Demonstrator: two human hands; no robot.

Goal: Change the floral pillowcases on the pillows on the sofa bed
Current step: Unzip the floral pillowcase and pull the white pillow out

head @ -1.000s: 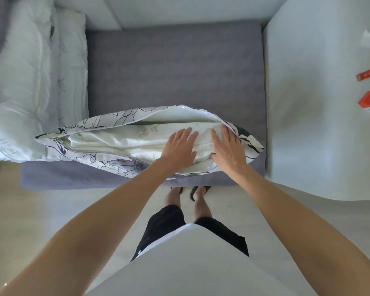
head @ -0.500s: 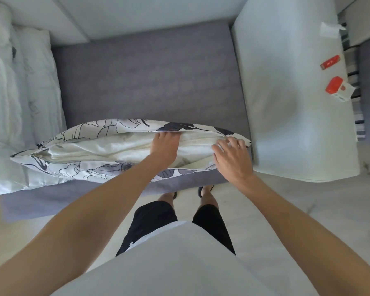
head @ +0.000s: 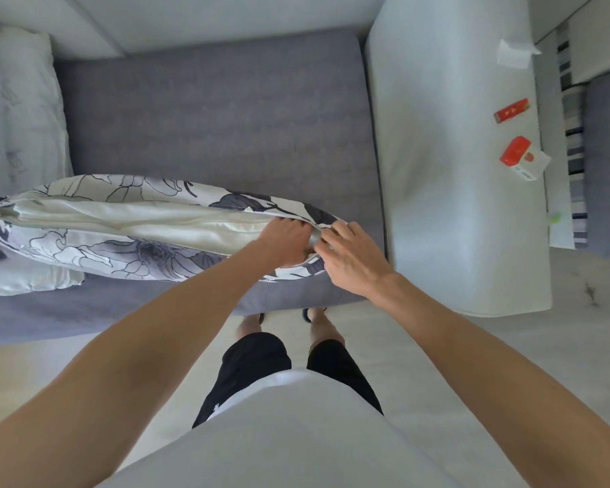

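Both hands had slid right to the open end of the floral pillowcase (head: 127, 255) lying on the sofa bed (head: 219, 118); left hand (head: 287, 237) and right hand (head: 349, 257) pinched its edges together, probably starting the closure.

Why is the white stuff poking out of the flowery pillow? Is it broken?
Not broken. The floral pillowcase gapes open along its long side, so the white pillow inside shows. Both hands, left and right, grip its right end.

Below the sofa bed (head: 226, 110) I see a person's body from above: a pale grey-white top (head: 282, 434), black shorts (head: 254, 361) with a small white mark near the left hem, dark sandals (head: 307, 313), and both forearms bare, without sleeves.
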